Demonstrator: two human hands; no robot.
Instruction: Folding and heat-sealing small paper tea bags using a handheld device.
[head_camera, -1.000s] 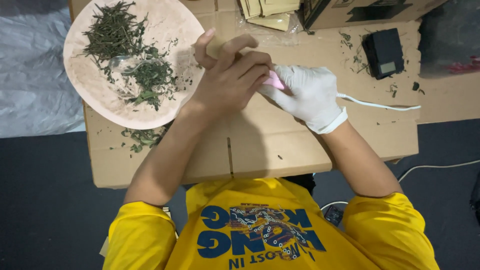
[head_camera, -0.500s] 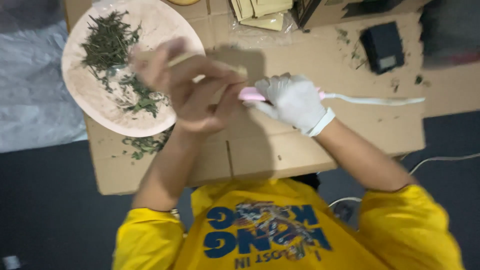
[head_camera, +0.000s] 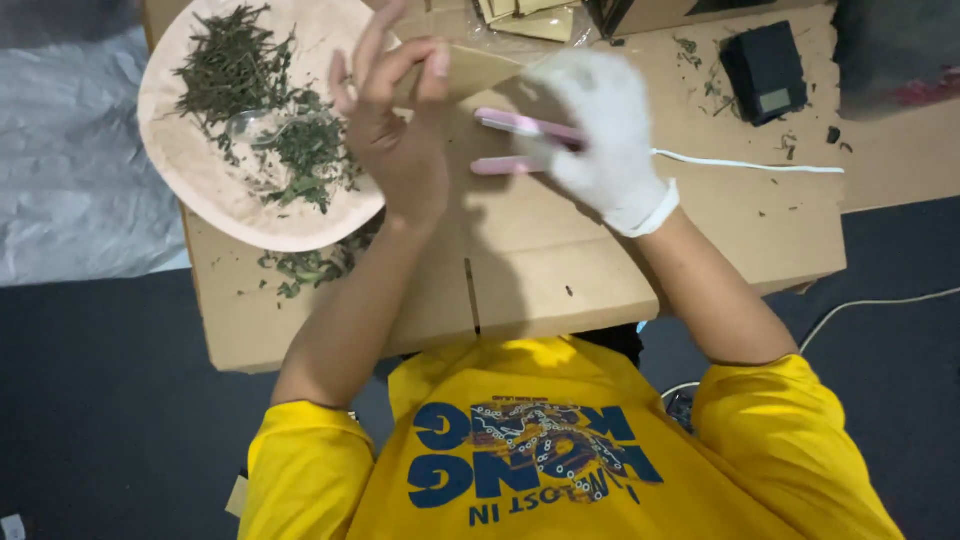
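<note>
My bare left hand (head_camera: 395, 140) is raised over the cardboard sheet (head_camera: 540, 260), pinching a flat brown paper pouch (head_camera: 478, 68) between fingers and thumb. My right hand (head_camera: 602, 130), in a white glove, grips a pink clamp-style heat sealer (head_camera: 512, 126). Its two arms are spread apart, pointing left just below the pouch. A white cord (head_camera: 740, 164) runs from the sealer to the right.
A pale round plate (head_camera: 200, 180) with dried green leaves and a clear plastic spoon (head_camera: 262, 124) lies at the upper left. Loose leaves (head_camera: 310, 266) are scattered below it. A small black scale (head_camera: 768, 72), a cardboard box (head_camera: 660, 14) and several more pouches (head_camera: 530, 18) are along the far edge.
My left hand has lifted the pouch up and away from the sealer. The sealer's arms, clamped together before, now stand apart. My right hand has shifted slightly up.
</note>
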